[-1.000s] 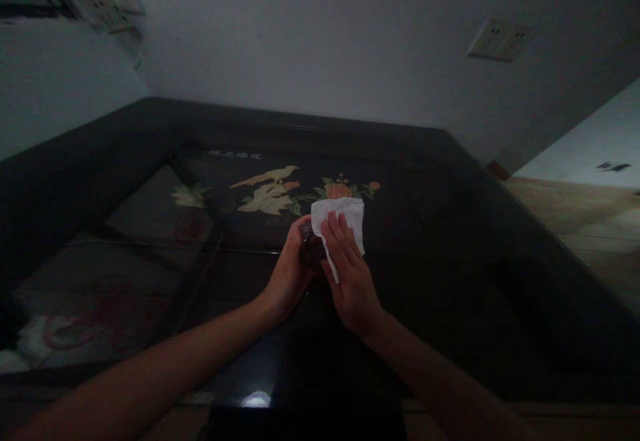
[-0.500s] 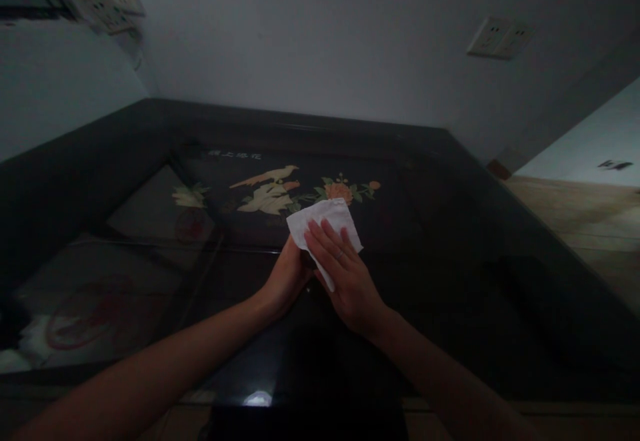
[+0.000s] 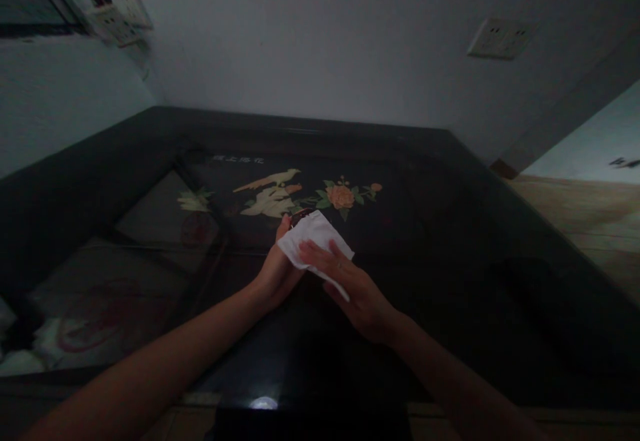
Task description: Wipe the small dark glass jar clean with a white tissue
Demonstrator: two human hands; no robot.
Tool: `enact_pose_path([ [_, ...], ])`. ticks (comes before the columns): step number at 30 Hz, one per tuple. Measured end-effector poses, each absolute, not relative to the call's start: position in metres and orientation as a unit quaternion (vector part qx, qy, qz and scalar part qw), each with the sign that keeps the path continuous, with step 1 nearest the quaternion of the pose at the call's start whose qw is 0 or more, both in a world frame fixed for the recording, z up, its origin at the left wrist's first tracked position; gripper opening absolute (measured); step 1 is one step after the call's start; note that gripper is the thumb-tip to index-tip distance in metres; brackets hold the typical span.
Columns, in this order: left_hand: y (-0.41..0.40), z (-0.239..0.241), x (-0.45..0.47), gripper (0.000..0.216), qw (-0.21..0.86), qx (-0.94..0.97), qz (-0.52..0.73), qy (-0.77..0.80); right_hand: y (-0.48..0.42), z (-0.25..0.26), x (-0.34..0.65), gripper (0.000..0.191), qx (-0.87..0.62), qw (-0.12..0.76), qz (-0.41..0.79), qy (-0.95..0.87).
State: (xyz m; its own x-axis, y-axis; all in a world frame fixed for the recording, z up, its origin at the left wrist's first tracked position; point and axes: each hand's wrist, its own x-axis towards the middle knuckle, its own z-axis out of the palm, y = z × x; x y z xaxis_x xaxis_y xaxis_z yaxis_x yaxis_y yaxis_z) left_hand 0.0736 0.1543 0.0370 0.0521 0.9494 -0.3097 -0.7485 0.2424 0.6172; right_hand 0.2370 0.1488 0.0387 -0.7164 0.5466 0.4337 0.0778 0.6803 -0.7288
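Observation:
My left hand (image 3: 277, 269) is wrapped round the side of a small dark brown, shiny object (image 3: 300, 216), its thumb along the edge. Only the object's far end shows; the rest lies under a white tissue (image 3: 315, 233), so I cannot tell its kind. On top of the tissue rests my right hand (image 3: 357, 288), fingers pressed over it and pointing left, a ring on one finger. Both hands are held above the glossy black table (image 3: 440, 228). The tissue's lower corner sticks out below the right fingers.
An inlaid bird (image 3: 270, 181) and an orange flower (image 3: 341, 196) decorate the tabletop. Behind it rises a pale wall with a socket plate (image 3: 501, 38) on the right and more sockets (image 3: 120, 14) in the left corner. Wooden-toned floor (image 3: 575, 208) shows at right.
My right hand and the tissue have slid a little down and toward me, uncovering the far end of the dark object. The left thumb now shows at its edge. The view has shifted slightly.

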Motion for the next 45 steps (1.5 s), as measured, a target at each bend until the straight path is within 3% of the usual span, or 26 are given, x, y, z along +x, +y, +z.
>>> enact_pose_path([
  [4,0.169,0.042,0.069,0.042,0.694,0.121,0.624,0.338,0.157,0.046,0.248,0.032,-0.338,0.542,0.537,-0.550],
  [7,0.174,0.043,0.065,0.041,0.704,0.118,0.627,0.312,0.169,0.048,0.251,0.027,-0.416,0.608,0.592,-0.328],
  [13,0.173,0.046,0.063,0.024,0.696,0.139,0.639,0.296,0.181,0.038,0.245,0.026,-0.412,0.548,0.681,-0.257],
  [20,0.171,0.048,0.064,0.049,0.641,0.234,0.666,0.301,0.188,0.026,0.249,0.046,-0.426,0.520,0.674,-0.308],
  [29,0.166,0.051,0.062,0.073,0.596,0.299,0.669,0.328,0.189,0.012,0.245,0.055,-0.469,0.464,0.660,-0.359],
  [36,0.164,0.050,0.065,0.076,0.540,0.350,0.683,0.345,0.188,0.018,0.250,0.043,-0.507,0.450,0.552,-0.486],
  [41,0.164,0.039,0.065,0.061,0.530,0.368,0.672,0.363,0.182,0.033,0.253,0.036,-0.504,0.494,0.424,-0.568],
  [43,0.163,0.037,0.063,0.060,0.515,0.389,0.660,0.384,0.177,0.037,0.250,0.037,-0.471,0.508,0.464,-0.552],
  [45,0.161,0.038,0.061,0.060,0.482,0.436,0.640,0.410,0.170,0.039,0.244,0.042,-0.421,0.501,0.594,-0.469],
])
